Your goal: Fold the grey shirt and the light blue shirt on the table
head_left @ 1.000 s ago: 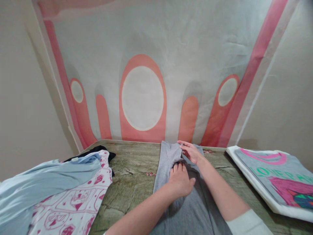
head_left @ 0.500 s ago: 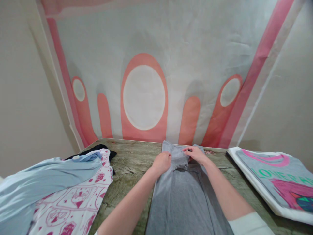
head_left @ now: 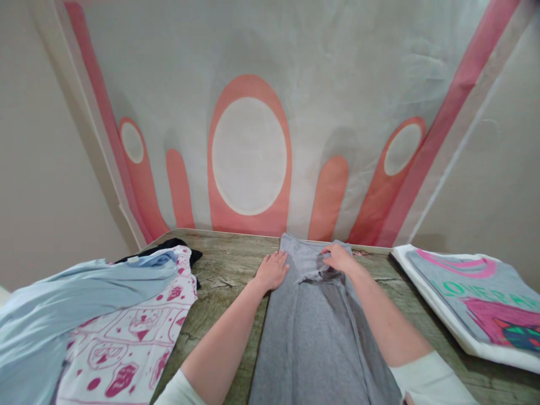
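Note:
A grey shirt (head_left: pixel 323 337) lies on the table in front of me, its sides folded inward into a long strip, its far end near the table's back edge. My left hand (head_left: pixel 272 271) rests flat with fingers apart on the shirt's left edge and the wood beside it. On the upper right part, my right hand (head_left: pixel 341 260) has bent fingers closed on the cloth by the neckline; the fingertips are partly hidden. A small dark fold opens in the fabric just under those fingers.
Left on the wooden table (head_left: pixel 223 270) lie a light blue garment (head_left: pixel 93 298), a white one with magenta prints (head_left: pixel 143 326) and a black cloth (head_left: pixel 171 243). Folded shirts with a pink-collared grey top (head_left: pixel 455 281) are stacked at right. A patterned wall (head_left: pixel 312 112) stands behind.
My left hand has gone from a curled grip on the shirt to lying flat, slightly left. The right hand has shifted a little right along the neckline. The view has tilted slightly down.

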A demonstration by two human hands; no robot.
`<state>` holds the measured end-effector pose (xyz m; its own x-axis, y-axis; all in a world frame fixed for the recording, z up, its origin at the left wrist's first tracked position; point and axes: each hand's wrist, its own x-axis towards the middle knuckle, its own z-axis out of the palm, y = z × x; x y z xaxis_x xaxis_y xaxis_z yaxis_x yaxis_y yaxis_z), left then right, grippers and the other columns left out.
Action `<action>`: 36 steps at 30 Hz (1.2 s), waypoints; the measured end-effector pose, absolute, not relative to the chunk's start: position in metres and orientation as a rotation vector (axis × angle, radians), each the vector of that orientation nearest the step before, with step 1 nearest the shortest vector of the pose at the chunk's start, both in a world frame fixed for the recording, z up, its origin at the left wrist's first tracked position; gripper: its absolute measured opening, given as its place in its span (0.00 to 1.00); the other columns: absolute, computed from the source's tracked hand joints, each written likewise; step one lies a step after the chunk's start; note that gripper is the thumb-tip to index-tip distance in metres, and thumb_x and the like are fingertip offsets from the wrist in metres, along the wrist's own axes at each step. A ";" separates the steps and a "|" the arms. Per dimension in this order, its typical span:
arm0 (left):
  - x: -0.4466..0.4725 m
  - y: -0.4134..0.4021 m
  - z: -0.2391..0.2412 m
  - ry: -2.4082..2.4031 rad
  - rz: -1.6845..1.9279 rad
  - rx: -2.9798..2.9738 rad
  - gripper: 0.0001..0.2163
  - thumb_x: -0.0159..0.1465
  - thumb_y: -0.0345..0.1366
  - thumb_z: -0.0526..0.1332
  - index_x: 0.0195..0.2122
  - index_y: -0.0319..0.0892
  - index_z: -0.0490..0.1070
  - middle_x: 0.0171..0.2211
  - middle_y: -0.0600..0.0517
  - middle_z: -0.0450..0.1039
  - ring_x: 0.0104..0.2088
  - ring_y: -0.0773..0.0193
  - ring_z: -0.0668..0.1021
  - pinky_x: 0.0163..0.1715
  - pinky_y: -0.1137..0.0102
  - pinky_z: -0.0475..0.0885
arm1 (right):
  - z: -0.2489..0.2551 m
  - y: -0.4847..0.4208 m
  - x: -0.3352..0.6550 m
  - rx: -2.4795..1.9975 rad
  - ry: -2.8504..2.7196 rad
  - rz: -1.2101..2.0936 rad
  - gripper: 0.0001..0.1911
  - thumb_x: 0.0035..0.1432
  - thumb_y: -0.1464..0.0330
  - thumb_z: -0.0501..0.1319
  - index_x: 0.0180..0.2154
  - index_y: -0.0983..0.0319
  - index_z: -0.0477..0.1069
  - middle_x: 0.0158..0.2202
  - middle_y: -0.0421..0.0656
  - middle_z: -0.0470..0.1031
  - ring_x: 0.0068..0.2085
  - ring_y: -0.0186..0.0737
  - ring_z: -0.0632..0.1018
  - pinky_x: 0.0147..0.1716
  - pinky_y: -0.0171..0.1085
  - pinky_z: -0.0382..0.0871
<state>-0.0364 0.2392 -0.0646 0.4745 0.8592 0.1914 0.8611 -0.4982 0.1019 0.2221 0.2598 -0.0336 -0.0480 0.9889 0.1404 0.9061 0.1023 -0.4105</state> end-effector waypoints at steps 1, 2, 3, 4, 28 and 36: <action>-0.036 0.239 -0.064 -1.576 -0.334 -2.682 0.23 0.67 0.43 0.41 0.61 0.43 0.52 0.63 0.50 0.49 0.61 0.56 0.55 0.57 0.57 0.52 | -0.031 0.259 0.220 -1.869 -2.023 0.250 0.17 0.44 0.74 0.60 0.40 0.65 0.75 0.43 0.50 0.74 0.47 0.45 0.71 0.46 0.36 0.60; -0.035 0.238 -0.064 -1.584 -0.328 -2.675 0.23 0.67 0.44 0.41 0.61 0.43 0.52 0.63 0.50 0.49 0.61 0.56 0.55 0.57 0.57 0.52 | -0.029 0.257 0.217 -1.883 -2.037 0.211 0.18 0.46 0.74 0.59 0.42 0.65 0.74 0.45 0.52 0.73 0.49 0.45 0.70 0.48 0.37 0.59; -0.035 0.237 -0.064 -1.593 -0.321 -2.667 0.23 0.67 0.45 0.41 0.61 0.43 0.51 0.63 0.50 0.49 0.61 0.56 0.55 0.57 0.57 0.51 | -0.027 0.255 0.213 -1.895 -2.054 0.183 0.18 0.48 0.73 0.59 0.43 0.65 0.73 0.46 0.53 0.73 0.49 0.45 0.70 0.48 0.37 0.58; -0.034 0.237 -0.064 -1.602 -0.312 -2.660 0.23 0.67 0.45 0.40 0.61 0.44 0.51 0.63 0.50 0.48 0.61 0.55 0.55 0.57 0.56 0.51 | -0.025 0.253 0.210 -1.904 -2.078 0.170 0.17 0.49 0.72 0.58 0.43 0.65 0.73 0.45 0.52 0.73 0.48 0.44 0.71 0.48 0.37 0.59; 0.025 0.204 -0.051 -1.147 -0.509 -3.010 0.24 0.64 0.45 0.50 0.60 0.44 0.53 0.62 0.48 0.51 0.62 0.58 0.54 0.59 0.59 0.46 | -0.020 0.194 0.211 -1.697 -2.244 0.258 0.09 0.40 0.69 0.62 0.30 0.62 0.71 0.33 0.43 0.73 0.35 0.40 0.72 0.34 0.34 0.63; 0.026 0.209 -0.053 -1.152 -0.523 -2.988 0.20 0.67 0.41 0.44 0.59 0.43 0.56 0.61 0.49 0.53 0.61 0.61 0.55 0.59 0.62 0.47 | -0.041 0.183 0.209 -1.542 -2.152 0.043 0.13 0.49 0.63 0.61 0.35 0.63 0.70 0.37 0.45 0.69 0.40 0.42 0.70 0.40 0.39 0.62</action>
<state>0.0262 0.2086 -0.0525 0.6969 0.6686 0.2594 0.6353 -0.7434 0.2093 0.2091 0.1828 -0.0410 -0.2423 0.8979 0.3675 0.8825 0.3613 -0.3010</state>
